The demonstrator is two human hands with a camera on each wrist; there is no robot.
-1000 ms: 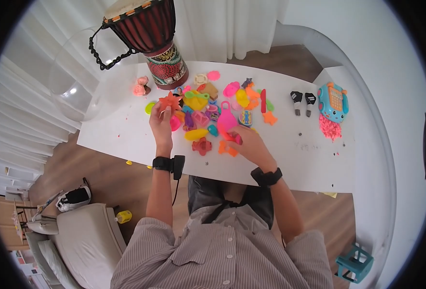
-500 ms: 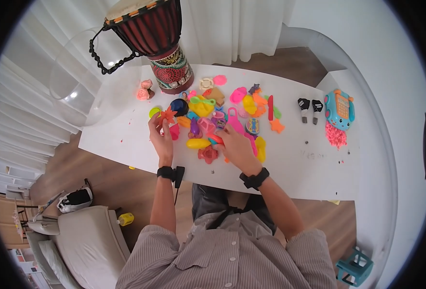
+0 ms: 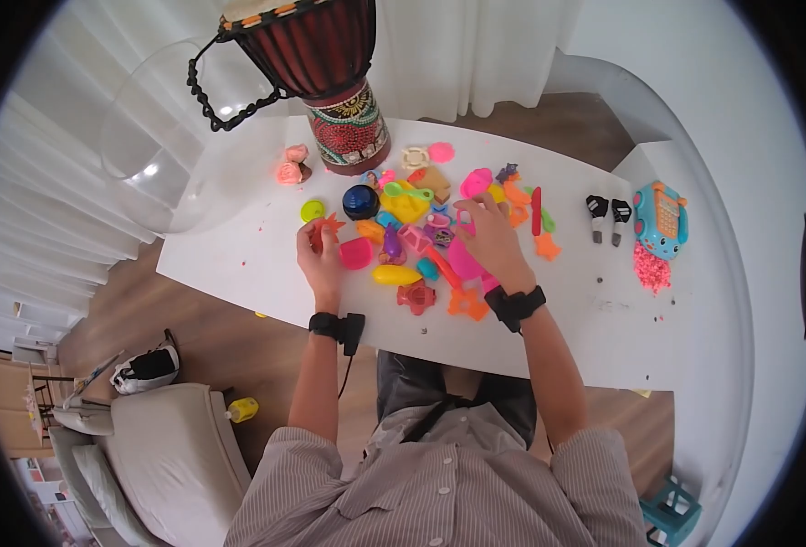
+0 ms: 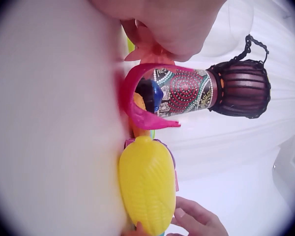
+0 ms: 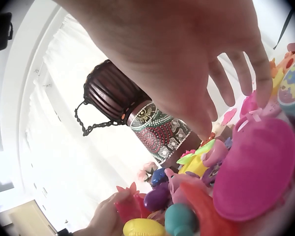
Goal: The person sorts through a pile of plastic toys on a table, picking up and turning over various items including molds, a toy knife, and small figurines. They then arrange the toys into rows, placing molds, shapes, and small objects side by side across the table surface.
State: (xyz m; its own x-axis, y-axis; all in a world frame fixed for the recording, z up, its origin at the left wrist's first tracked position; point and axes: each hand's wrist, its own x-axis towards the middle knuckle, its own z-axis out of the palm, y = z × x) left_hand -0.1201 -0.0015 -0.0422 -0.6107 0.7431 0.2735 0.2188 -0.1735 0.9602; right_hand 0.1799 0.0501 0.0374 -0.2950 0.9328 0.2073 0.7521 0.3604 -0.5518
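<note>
My left hand (image 3: 321, 263) (image 4: 172, 24) pinches an orange-red spiky piece (image 3: 333, 223) (image 4: 148, 49) at the left of a toy pile. Beside it lie a dark blue ball (image 3: 361, 202) and a pink curved piece (image 3: 356, 254) (image 4: 137, 115). My right hand (image 3: 498, 244) (image 5: 187, 59) is over the pile's right part, fingers spread and bent downward, with nothing visibly held. Below it in the right wrist view are a large pink flat piece (image 5: 255, 169) and a long red piece (image 5: 201, 211). A yellow corn-shaped toy (image 3: 395, 275) (image 4: 147, 184) lies between the hands.
A tall drum (image 3: 348, 128) stands at the table's back left, with pink flowers (image 3: 293, 166) beside it. Two black-and-white objects (image 3: 609, 217), a blue toy phone (image 3: 660, 219) and pink bits (image 3: 651, 269) lie on the right of the white table (image 3: 576, 319).
My right hand has let go of the red piece, now lying in the pile, and has moved right and farther back. My left hand keeps hold of the spiky piece. The head view has shifted a little.
</note>
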